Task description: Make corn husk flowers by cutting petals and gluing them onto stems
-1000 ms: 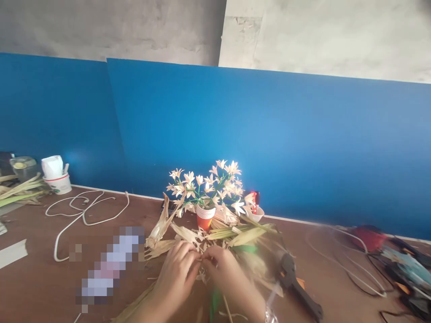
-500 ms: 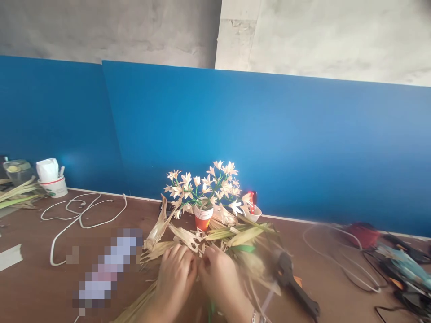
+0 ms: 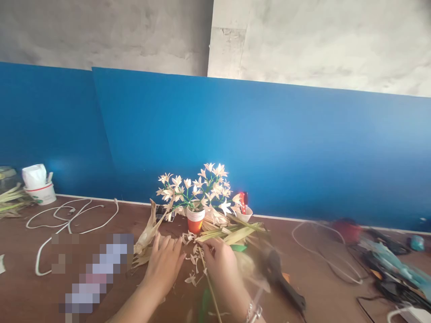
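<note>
My left hand (image 3: 163, 264) lies flat, fingers spread, on a pile of dried corn husks (image 3: 148, 233) on the brown table (image 3: 47, 291). My right hand (image 3: 220, 264) is just right of it, fingers pinched on a thin stem (image 3: 209, 282) that runs down toward me. Small husk flowers (image 3: 191, 279) lie loose between the hands. Behind them an orange paper cup (image 3: 195, 220) holds a bouquet of pale husk flowers (image 3: 195, 188) on green stems. Long green-yellow husk strips (image 3: 235, 233) lie to the right of the cup.
A black glue gun (image 3: 281, 280) lies right of my right hand. A white cable (image 3: 67, 220) loops at left near a white cup (image 3: 38, 188) with paper. More cables and tools (image 3: 387, 264) crowd the right end. A blue panel (image 3: 269, 143) backs the table.
The hands, pressed together on a husk piece before, have come apart: the left now lies flat and spread, the right holds a thin stem. The view has swung slightly right.
</note>
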A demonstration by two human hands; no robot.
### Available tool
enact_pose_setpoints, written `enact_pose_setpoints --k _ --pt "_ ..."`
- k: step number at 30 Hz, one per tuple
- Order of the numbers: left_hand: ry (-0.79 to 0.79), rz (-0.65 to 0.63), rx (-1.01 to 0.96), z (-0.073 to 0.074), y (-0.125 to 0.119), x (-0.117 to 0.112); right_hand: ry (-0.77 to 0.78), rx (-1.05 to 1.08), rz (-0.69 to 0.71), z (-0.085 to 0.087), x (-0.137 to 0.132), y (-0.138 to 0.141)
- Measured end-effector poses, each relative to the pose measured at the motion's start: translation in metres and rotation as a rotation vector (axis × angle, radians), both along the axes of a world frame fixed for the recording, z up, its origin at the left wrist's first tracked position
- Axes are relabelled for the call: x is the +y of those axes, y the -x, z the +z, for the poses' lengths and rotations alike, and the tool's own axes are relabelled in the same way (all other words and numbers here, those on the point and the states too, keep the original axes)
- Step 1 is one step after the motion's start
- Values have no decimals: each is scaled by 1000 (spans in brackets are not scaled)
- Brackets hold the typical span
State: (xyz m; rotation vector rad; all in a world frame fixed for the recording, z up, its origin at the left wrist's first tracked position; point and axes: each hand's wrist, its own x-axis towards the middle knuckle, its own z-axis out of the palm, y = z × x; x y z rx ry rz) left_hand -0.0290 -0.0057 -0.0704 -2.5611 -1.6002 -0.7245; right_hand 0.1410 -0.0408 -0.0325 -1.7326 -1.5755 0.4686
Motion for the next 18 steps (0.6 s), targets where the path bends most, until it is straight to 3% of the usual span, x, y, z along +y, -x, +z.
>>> enact_pose_setpoints --k 2,4,6,9,11,13,15,18 --pt "-25 15 -73 8 0 -4 7 232 21 -3 4 -3" --pt "51 -59 -292 17 -5 -7 37 532 77 -9 9 -3" --pt "219 -115 -625 22 -15 -10 88 737 140 -15 13 0" --pt "515 -112 -1041 26 -31 -10 163 809 194 -17 14 7" --pt "595 -109 -1197 26 -38 -10 190 637 204 -13 11 9" --pt "601 -73 -1288 26 -39 -10 190 308 197 -6 8 4" --pt "600 3 -1334 25 -37 -9 196 21 162 0 5 -7" --pt "637 94 -1338 19 -31 -7 264 -224 86 3 1 -20"
